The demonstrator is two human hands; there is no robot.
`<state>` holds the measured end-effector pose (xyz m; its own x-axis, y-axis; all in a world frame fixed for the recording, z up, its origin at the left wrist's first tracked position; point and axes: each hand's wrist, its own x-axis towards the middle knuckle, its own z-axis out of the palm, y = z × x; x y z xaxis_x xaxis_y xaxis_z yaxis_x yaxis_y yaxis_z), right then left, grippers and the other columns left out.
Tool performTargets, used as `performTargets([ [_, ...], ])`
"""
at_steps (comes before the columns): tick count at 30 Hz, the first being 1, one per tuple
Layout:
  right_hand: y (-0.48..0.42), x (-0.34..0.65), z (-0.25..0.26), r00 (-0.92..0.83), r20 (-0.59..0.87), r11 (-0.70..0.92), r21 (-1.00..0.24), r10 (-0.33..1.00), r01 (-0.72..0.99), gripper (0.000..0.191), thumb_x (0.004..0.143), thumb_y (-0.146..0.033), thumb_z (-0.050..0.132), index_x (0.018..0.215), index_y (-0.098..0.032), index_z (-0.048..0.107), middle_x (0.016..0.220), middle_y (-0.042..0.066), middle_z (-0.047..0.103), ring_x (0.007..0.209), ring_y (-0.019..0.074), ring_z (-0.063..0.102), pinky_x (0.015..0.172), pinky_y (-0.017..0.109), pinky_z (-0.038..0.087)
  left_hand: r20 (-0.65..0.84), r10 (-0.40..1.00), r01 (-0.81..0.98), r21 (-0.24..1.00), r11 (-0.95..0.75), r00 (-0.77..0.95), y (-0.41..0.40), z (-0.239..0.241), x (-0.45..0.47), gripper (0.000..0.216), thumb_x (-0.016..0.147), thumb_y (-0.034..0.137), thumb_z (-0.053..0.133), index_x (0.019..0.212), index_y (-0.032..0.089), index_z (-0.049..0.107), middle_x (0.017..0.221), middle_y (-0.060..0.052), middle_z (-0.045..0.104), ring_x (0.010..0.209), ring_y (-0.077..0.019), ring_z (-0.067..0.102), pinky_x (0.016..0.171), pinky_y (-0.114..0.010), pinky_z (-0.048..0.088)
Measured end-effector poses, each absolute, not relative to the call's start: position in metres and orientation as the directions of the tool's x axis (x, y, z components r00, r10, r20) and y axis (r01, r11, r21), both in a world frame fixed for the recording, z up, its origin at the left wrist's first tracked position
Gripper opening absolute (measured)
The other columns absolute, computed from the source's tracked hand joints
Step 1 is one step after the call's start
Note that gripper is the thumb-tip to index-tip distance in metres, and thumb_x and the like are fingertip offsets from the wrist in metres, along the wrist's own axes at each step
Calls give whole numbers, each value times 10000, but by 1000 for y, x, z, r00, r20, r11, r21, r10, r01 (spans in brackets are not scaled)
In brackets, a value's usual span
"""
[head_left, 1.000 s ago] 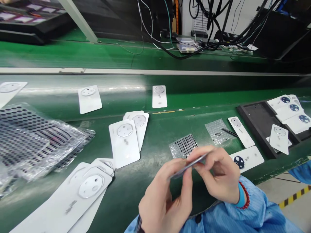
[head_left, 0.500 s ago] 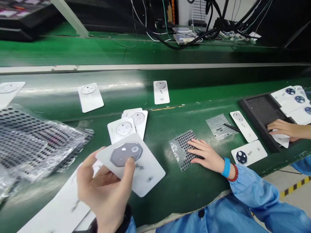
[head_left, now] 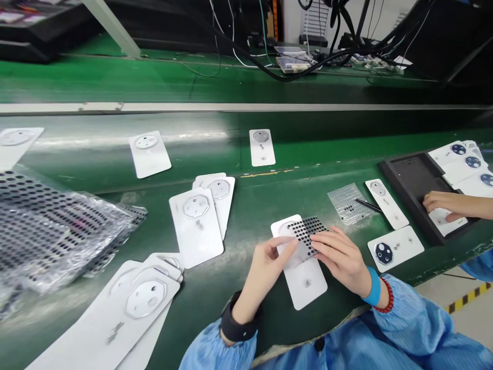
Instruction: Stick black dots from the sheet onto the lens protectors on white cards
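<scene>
Two hands: left grip (head_left: 269, 259) pinching white card (head_left: 304, 280), right (head_left: 339, 254) flat, fingers apart, on dotted sheet (head_left: 306, 231); green bench (head_left: 246, 205).

Black tray (head_left: 409, 180), bagged perforated sheets (head_left: 57, 226), cables (head_left: 292, 46) beyond green belt (head_left: 215, 128).

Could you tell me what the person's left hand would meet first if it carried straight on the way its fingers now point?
Probably the dotted film sheet, which lies on the white card just ahead of the left hand; depth is uncertain.

Two dotted sheets (head_left: 306, 234), three hands (head_left: 269, 262)
</scene>
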<state>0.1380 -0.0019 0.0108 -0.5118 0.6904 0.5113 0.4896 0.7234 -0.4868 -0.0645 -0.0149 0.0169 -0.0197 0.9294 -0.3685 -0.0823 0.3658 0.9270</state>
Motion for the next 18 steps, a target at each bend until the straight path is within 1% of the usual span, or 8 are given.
performTargets([
  [3,-1,135,11,-587,466,745,-500,662,442,205,933,-212,598,1127,-194,659,1125,103,716,1088,205,656,1052,491,427,-379,925,-118,920,374,-24,-14,13,-58,297,753,416,720,824,136,786,858,-105,780,765,-254,710,696,-336,569],
  [6,8,126,14,-564,462,711,-595,684,375,123,929,-209,601,1013,-178,686,1017,80,731,955,178,681,1021,470,455,-363,927,-125,928,350,-95,-15,7,-55,269,737,396,736,813,141,777,890,-103,778,822,-253,709,754,-335,569],
  [8,15,117,14,-491,479,671,-646,728,364,122,935,-174,577,956,-170,696,935,66,721,864,156,670,926,408,519,-351,930,-119,933,339,-108,-16,4,-54,249,727,375,750,810,142,777,913,-103,778,869,-261,706,804,-338,562],
  [10,20,108,11,-448,476,642,-671,757,371,146,940,-184,562,927,-160,706,911,73,705,847,159,655,815,348,558,-341,937,-120,936,330,-80,-17,2,-55,254,742,374,737,827,139,782,934,-108,778,904,-274,706,837,-349,559],
  [12,22,101,7,-442,463,627,-682,768,375,172,945,-215,556,900,-162,713,903,70,699,846,155,655,763,298,568,-335,941,-118,937,328,-42,-21,-1,-60,293,762,406,716,845,135,788,960,-113,776,970,-299,700,879,-369,555],
  [14,24,97,2,-457,422,603,-693,783,395,176,942,-231,565,867,-170,712,904,53,702,836,131,665,782,251,569,-341,940,-88,937,337,-26,-24,-10,-69,353,752,469,713,858,142,795,986,-109,774,1081,-333,664,941,-391,536],
  [16,27,96,-3,-483,347,564,-701,804,436,149,927,-228,590,845,-169,700,928,42,708,852,109,673,814,205,560,-346,936,-40,938,344,-71,-23,-27,-78,406,706,527,730,862,159,802,1012,-97,771,1124,-358,642,963,-409,529],
  [18,31,97,-7,-499,274,528,-693,822,491,113,914,-212,603,845,-162,676,954,41,707,888,102,672,846,185,547,-344,934,35,937,349,-94,-19,-46,-83,382,700,532,728,838,185,807,1032,-79,770,1134,-371,636,966,-415,529],
])
